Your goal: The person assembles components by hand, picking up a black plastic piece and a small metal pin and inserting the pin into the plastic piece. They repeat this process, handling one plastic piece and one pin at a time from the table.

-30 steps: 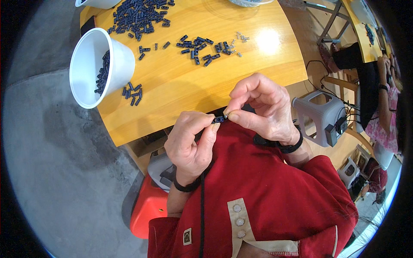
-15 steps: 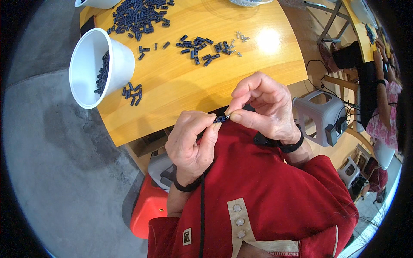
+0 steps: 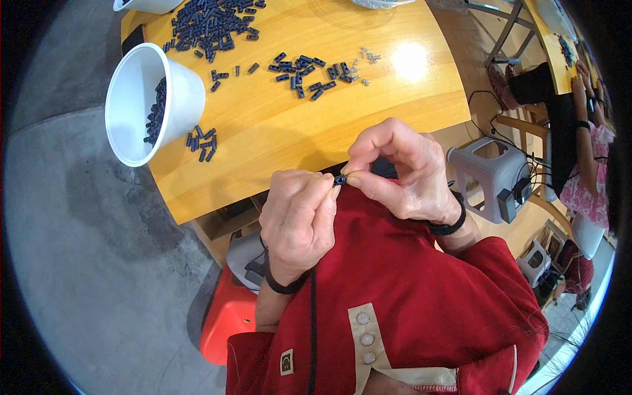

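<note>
Both hands meet just off the table's near edge, over my red shirt. Between their fingertips is a small black plastic block (image 3: 340, 180) with a hole in it. My left hand (image 3: 299, 214) is closed, its thumb and fingers pinching the block's left end. The thumb and index finger of my right hand (image 3: 401, 172) press together at the right end; whether a small metal piece is between them is hidden. On the table (image 3: 263, 151) lie a loose group of similar black blocks (image 3: 303, 74) and several tiny shiny metal pieces (image 3: 370, 58).
At the left edge stands a white tub (image 3: 191, 89) with black blocks inside. A large heap of black blocks (image 3: 210, 26) covers the far left, and a smaller cluster (image 3: 203, 143) lies beside the tub. A grey stool (image 3: 487, 178) is at right; another person (image 3: 586, 145) sits beyond.
My fingers have drawn closer around the black block, covering more of it. The shiny metal tip that showed at my right fingertips is now out of sight. My left hand shifted slightly right.
</note>
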The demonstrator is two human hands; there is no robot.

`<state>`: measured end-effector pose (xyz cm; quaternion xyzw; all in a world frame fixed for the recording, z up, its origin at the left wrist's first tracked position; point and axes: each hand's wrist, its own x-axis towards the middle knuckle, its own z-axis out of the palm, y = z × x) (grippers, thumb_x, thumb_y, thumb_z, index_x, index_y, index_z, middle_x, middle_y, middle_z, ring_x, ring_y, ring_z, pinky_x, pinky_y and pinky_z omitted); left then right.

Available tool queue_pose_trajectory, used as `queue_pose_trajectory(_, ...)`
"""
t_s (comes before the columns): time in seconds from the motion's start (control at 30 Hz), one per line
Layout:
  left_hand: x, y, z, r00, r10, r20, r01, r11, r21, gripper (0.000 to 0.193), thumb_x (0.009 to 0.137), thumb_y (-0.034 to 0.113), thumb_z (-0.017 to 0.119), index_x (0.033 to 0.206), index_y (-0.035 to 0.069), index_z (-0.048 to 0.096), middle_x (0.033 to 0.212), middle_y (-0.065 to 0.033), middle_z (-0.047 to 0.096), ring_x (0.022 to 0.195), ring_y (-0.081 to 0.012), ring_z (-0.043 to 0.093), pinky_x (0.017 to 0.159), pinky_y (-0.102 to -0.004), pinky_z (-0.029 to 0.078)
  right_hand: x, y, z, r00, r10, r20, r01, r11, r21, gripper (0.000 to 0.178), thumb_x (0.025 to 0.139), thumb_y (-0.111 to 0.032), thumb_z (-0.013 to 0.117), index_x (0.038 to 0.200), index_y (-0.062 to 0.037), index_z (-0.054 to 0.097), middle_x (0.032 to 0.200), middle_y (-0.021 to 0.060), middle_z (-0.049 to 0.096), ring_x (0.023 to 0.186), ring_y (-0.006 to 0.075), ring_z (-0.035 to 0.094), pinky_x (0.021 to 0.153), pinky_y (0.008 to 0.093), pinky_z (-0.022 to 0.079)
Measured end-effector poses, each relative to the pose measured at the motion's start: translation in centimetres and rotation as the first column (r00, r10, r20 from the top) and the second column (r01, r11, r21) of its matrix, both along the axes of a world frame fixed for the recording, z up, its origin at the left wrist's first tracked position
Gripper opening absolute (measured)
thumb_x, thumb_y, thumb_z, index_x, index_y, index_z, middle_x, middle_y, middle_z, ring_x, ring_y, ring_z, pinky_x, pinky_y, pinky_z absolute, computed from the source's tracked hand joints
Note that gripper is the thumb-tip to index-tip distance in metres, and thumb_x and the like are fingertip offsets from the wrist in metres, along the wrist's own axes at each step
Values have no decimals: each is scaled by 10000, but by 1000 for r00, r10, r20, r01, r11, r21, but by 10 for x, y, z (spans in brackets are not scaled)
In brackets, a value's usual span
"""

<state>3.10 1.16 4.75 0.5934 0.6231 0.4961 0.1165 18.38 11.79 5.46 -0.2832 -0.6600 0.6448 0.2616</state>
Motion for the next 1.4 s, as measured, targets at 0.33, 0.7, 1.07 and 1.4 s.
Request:
queue_pose_trajectory(0.33, 3, -1, -3, 975, -101, 200, 88, 993, 73, 214, 759, -127, 679, 945, -27, 653, 863, -143, 675, 733, -251, 637, 678, -374, 516, -6, 12, -41, 859, 30, -512, -428, 593, -683, 396, 778, 48, 763, 1120, -5, 572, 869, 119, 704, 750, 151, 689, 677, 248, 568)
queue_pose_trajectory(0.7, 2, -4, -5, 998, 64, 27, -61, 994, -90, 211, 755, -113, 694, 946, -31, 661, 868, -139, 664, 783, -266, 649, 689, -329, 517, -9, -4, -35, 982, 31, -188, -123, 856, -502, 100, 866, -96, 744, 889, -27, 675, 817, 11, 685, 685, 77, 615, 634, 212, 501)
queue_pose_trajectory(1.07, -10, 1, -12, 998, 17, -60, -20, 998, -53, 279, 730, -117, 710, 986, -15, 669, 885, -134, 656, 782, -287, 631, 694, -369, 510, -13, 11, -21, 981, 166, 105, -147, 975, -166, 108, 860, -112, 744, 834, -33, 676, 768, 16, 659, 697, 59, 567, 595, 228, 437)
queue_pose_trajectory(1.4, -20, 3, -12, 994, 99, 43, -90, 980, -177, 152, 779, -67, 704, 916, -17, 662, 838, -140, 658, 748, -255, 636, 679, -326, 505, -43, 64, -45, 830, -508, 232, 201, 659, 725, 86, 784, -85, 707, 867, -59, 713, 797, 96, 611, 725, 284, 608, 636, 366, 496)
